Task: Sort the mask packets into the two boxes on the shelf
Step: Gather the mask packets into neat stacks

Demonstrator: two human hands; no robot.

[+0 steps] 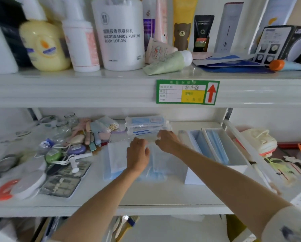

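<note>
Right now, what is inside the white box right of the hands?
The white box holds blue masks standing on edge in two compartments, split by a white divider. The box walls hide their lower parts and the bottom.

The mask packets (151, 165) are pale blue under clear film, and the boxes (216, 173) are white with light blue masks inside. The shelf (146, 194) is white. Its label (187, 91) is green with a yellow field and a red arrow. One tube (183, 25) is yellow with a brown bear.
</note>
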